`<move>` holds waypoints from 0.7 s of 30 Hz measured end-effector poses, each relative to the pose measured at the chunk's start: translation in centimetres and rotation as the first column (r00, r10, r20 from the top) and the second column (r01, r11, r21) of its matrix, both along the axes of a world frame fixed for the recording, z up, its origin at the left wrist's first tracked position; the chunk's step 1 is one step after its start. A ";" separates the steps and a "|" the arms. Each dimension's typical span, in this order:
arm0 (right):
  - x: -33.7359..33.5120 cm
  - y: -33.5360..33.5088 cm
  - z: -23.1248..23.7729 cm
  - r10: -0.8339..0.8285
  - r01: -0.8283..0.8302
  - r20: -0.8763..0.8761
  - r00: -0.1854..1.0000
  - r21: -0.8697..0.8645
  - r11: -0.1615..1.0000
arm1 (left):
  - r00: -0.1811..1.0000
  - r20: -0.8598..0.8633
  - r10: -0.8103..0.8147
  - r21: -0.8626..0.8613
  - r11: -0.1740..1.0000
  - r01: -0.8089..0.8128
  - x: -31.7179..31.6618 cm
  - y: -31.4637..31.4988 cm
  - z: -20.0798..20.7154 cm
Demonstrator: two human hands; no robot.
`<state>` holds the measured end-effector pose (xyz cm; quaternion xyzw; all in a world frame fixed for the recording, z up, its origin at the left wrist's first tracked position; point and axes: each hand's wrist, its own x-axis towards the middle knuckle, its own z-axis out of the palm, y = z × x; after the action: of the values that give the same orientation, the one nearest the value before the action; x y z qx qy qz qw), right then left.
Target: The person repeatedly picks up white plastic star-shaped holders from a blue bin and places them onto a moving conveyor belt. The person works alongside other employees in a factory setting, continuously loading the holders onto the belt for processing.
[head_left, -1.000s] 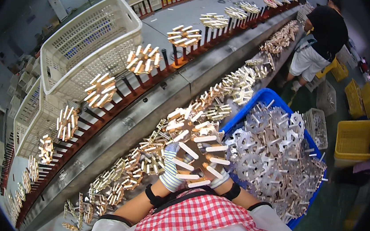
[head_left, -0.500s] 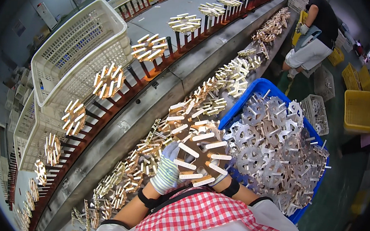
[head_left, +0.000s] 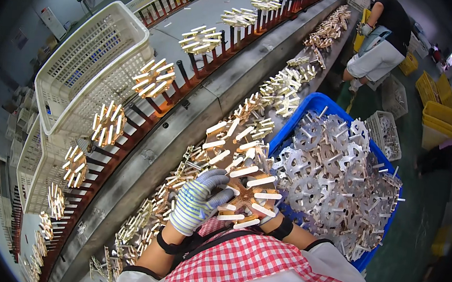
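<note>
I hold a copper-coloured spoked wheel [head_left: 244, 193] with pale sticks on its arms close to my chest. My left hand [head_left: 197, 202], in a striped knit glove, grips the wheel's left edge with its fingers curled over the hub. My right hand [head_left: 272, 217] lies beneath the wheel's right side and is mostly hidden by it; only the glove's edge and a black wrist band show. More stick-loaded wheels [head_left: 226, 141] lie heaped on the grey ledge just beyond.
A blue bin [head_left: 317, 102] of bare silver wheels [head_left: 337, 173] stands on my right. A conveyor of red pegs [head_left: 189, 69] carries loaded wheels past white baskets [head_left: 90, 57] on the left. Another person [head_left: 382, 42] stands far right by yellow crates [head_left: 440, 115].
The wheel in my hands has come lower and nearer my chest, with my left fingers now curled over its hub. The loaded wheels on the conveyor sit further along the line.
</note>
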<state>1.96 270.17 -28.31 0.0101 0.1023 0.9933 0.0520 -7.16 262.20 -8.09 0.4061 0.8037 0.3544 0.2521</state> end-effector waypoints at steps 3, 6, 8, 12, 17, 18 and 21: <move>0.0 1.2 -0.5 -0.002 0.002 -0.017 1.000 -0.025 1.000 | 0.997 -0.071 -0.019 -0.006 1.000 0.019 -0.3 1.1 -0.5; -0.1 2.8 -0.8 -0.001 -0.001 -0.042 0.999 -0.048 0.999 | 0.993 -0.120 -0.003 0.018 1.000 0.005 -0.3 3.1 -1.2; -0.3 3.9 -0.9 -0.002 -0.002 -0.058 0.998 -0.061 0.998 | 0.987 -0.159 0.002 0.028 1.000 0.002 -0.5 4.2 -1.7; -0.9 6.1 -1.6 0.007 -0.014 -0.086 0.996 -0.088 0.996 | 0.988 -0.155 0.030 0.023 0.999 -0.026 -1.2 5.7 -2.9; -2.1 8.1 -2.2 0.024 -0.038 -0.121 0.992 -0.120 0.992 | 0.987 0.161 0.022 0.070 0.997 -0.034 -2.2 7.2 -2.5; -2.3 8.5 -2.3 0.031 -0.047 -0.129 0.991 -0.123 0.991 | 0.994 0.067 -0.087 0.126 0.989 0.078 -2.8 7.1 -3.0; -2.8 9.4 -2.5 0.045 -0.064 -0.147 0.988 -0.131 0.989 | 0.987 0.117 -0.114 0.069 0.992 0.106 -2.7 8.1 -3.2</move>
<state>-0.89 279.58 -30.84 0.0752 0.1731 0.9819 0.0178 -9.89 270.27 -11.31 0.4353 0.7519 0.3890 0.3064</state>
